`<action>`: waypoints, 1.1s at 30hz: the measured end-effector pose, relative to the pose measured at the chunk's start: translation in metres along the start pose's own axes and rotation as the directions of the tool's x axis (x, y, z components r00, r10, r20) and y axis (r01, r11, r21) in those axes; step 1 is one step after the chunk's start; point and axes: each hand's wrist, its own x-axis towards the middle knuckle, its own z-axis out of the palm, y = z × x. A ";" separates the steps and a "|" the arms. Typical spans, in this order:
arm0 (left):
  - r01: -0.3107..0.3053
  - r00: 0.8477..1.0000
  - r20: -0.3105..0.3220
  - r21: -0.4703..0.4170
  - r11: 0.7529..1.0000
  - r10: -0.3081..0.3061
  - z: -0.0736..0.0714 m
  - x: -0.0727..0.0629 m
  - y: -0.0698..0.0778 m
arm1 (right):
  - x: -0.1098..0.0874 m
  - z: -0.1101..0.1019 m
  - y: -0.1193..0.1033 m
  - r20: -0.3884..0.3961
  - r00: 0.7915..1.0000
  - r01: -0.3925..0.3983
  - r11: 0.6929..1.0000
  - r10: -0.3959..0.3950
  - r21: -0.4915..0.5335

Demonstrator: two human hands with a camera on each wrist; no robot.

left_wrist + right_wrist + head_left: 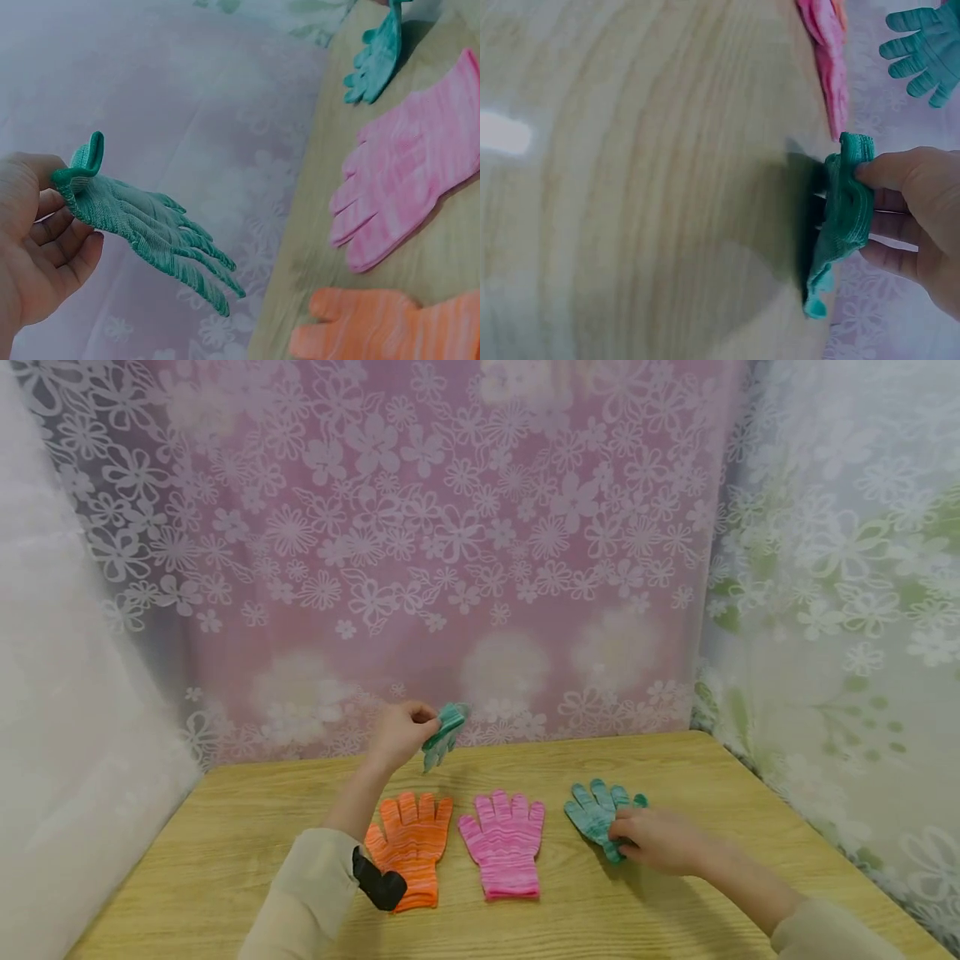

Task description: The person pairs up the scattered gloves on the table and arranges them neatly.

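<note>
My left hand (403, 735) pinches a green knit glove (154, 221) by its cuff, held up above the far part of the table with its fingers hanging down. At the right, my right hand (663, 842) grips the cuff of a second green glove (596, 814); in the right wrist view that green glove (847, 202) is tilted, its cuff raised off the wood. Between the arms a pink glove (510, 843) lies flat, fingers pointing away. Left of it lies an orange glove (416, 835), partly hidden by the left forearm and a black strap.
The wooden table (585, 927) ends at a back edge in front of a pink flowered curtain (450, 568). A whitish curtain (75, 693) hangs at the left, and a flowered one (840, 610) at the right.
</note>
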 end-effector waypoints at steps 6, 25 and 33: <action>-0.011 0.998 0.063 -0.004 1.000 0.011 0.026 -0.004 0.006 | -0.002 0.018 -0.001 -0.012 1.000 -0.007 0.999 0.007 0.043; -0.103 0.978 0.179 -0.048 0.994 0.110 0.075 -0.008 0.028 | -0.036 0.027 0.016 -0.114 0.986 0.136 0.985 -0.123 0.111; -0.177 0.965 0.193 -0.026 0.984 0.179 0.097 -0.010 0.045 | -0.044 0.033 0.021 -0.203 0.942 0.275 0.961 -0.267 0.012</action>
